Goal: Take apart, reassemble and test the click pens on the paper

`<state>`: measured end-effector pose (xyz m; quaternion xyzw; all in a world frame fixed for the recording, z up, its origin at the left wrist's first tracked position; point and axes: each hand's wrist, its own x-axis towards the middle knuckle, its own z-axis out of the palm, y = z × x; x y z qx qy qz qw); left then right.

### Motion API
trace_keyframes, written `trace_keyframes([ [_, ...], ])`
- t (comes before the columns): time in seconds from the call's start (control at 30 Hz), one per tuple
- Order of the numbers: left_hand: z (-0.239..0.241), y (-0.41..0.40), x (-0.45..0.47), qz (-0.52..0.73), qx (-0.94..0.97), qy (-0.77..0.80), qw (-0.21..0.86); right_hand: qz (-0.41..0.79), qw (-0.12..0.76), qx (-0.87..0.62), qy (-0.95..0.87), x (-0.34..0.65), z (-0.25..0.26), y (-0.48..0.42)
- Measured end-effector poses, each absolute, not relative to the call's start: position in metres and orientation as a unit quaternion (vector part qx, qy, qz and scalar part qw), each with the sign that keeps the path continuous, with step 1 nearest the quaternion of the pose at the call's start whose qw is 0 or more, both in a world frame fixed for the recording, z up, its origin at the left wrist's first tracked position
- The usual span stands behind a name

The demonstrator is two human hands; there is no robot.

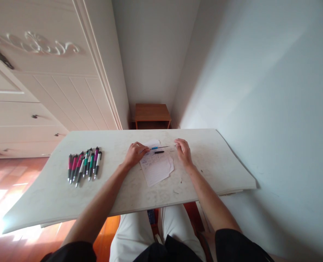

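Observation:
A blue pen barrel (154,148) is pinched in my left hand (135,153), with a thin dark refill (163,147) sticking out of it toward the right. Just below lies a black pen grip (159,152) on the written-on paper sheets (157,171). My right hand (183,151) is to the right of the refill's end, apart from it, with fingers curled together. A tiny dark speck shows by those fingertips, too small to name. Whether it is held there is hard to see.
Several pens (85,163) in pink, green, white and purple lie grouped on the left of the white table (216,156). A white cabinet (60,83) stands at the left, a wall (273,91) at the right. Behind the table is a small wooden stand (152,112).

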<state>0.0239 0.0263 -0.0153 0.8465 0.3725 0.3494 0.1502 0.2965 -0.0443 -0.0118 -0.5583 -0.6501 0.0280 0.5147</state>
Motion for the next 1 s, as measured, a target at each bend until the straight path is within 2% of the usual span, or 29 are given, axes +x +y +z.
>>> trace_keyframes([
  [0.1,-0.016,0.027,0.023,0.354,0.845,0.370,0.155,0.012,0.500,-0.577,-0.646,0.312,-0.015,-0.044],
  [0.3,-0.016,0.029,0.023,0.365,0.837,0.376,0.156,0.007,0.405,-0.598,-0.692,0.326,-0.034,-0.045],
  [0.4,-0.016,0.030,0.022,0.365,0.839,0.373,0.155,0.002,0.385,-0.592,-0.708,0.326,-0.039,-0.044],
  [1.0,-0.017,0.030,0.023,0.374,0.843,0.344,0.175,0.026,0.420,-0.571,-0.705,0.313,-0.024,-0.046],
])
